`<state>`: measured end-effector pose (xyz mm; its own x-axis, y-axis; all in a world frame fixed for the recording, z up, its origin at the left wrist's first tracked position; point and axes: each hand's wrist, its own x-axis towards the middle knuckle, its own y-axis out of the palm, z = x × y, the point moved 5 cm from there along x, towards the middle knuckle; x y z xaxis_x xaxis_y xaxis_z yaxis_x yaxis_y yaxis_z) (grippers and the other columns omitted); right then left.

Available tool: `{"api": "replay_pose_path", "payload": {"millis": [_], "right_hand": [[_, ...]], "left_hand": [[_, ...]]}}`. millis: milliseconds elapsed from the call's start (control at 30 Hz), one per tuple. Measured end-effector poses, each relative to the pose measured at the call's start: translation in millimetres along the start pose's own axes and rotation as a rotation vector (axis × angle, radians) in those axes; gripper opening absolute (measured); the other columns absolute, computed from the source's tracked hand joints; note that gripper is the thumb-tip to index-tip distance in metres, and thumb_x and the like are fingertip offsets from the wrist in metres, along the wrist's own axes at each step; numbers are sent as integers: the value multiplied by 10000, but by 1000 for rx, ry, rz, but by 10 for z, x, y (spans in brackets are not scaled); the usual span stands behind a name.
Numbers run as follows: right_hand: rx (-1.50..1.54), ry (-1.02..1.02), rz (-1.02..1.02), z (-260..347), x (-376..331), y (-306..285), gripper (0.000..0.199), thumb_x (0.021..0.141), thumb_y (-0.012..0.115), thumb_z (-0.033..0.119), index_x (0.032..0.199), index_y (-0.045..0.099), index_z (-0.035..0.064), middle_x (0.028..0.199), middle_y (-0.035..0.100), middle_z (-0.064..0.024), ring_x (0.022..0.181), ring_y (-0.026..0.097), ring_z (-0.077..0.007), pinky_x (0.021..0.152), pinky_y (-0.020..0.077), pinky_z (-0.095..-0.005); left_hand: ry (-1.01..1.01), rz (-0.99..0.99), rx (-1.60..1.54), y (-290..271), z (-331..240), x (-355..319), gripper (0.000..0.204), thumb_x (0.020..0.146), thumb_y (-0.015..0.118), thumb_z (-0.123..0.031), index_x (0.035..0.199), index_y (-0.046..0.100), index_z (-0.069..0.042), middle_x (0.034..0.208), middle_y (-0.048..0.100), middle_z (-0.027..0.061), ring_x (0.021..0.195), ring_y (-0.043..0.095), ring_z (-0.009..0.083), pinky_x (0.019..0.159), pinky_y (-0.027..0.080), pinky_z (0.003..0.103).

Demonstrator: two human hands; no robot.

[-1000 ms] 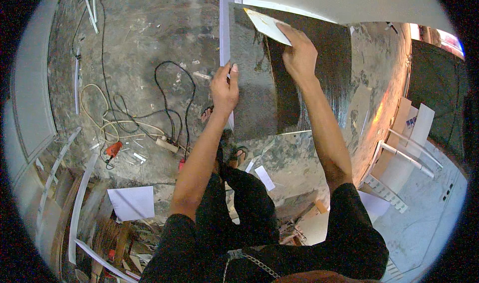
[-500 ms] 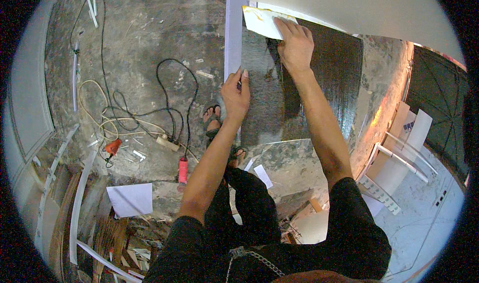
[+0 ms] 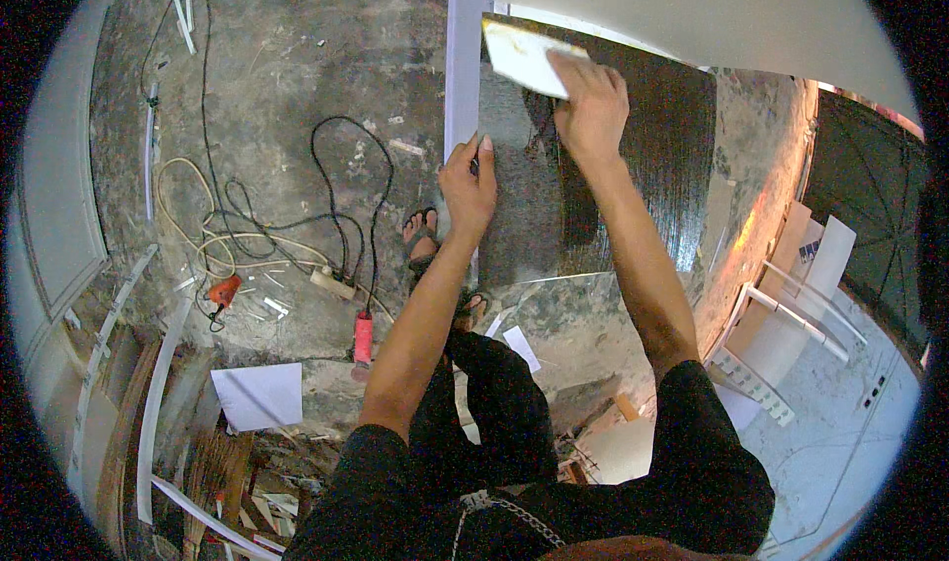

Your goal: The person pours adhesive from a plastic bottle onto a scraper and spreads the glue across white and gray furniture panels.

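Fingers of the right hand (image 3: 590,106) lie flat, pressing a pale pad (image 3: 524,55) against the dark panel (image 3: 633,166) at 12 o'clock. The left hand (image 3: 468,180) pinches the panel's left edge, beside the white strip (image 3: 461,57). The panel looks stiff, thin and probably slick; edges offer the surest hold. The pad appears light.
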<state>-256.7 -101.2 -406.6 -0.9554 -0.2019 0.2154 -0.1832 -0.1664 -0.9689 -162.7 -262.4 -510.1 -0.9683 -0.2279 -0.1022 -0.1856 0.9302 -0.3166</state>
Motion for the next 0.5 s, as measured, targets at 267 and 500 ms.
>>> {"api": "replay_pose_path", "payload": {"millis": [267,500], "right_hand": [[-81,17,112,-116,107,308,550,717,677,37,1252,636,159,1244,669,-38,1161,613,-255,1029,442,-488],[-47,23,56,-218,200,270,581,675,651,-25,1229,648,152,1220,676,-52,1131,617,-283,986,471,-452]], "left_hand": [[-98,98,57,53,2,-1,286,989,602,-263,991,702,5,758,628,162,655,606,277,627,463,375],[-41,46,12,95,-94,12,288,996,587,-252,1045,699,8,725,585,151,615,569,267,590,439,384]]}}
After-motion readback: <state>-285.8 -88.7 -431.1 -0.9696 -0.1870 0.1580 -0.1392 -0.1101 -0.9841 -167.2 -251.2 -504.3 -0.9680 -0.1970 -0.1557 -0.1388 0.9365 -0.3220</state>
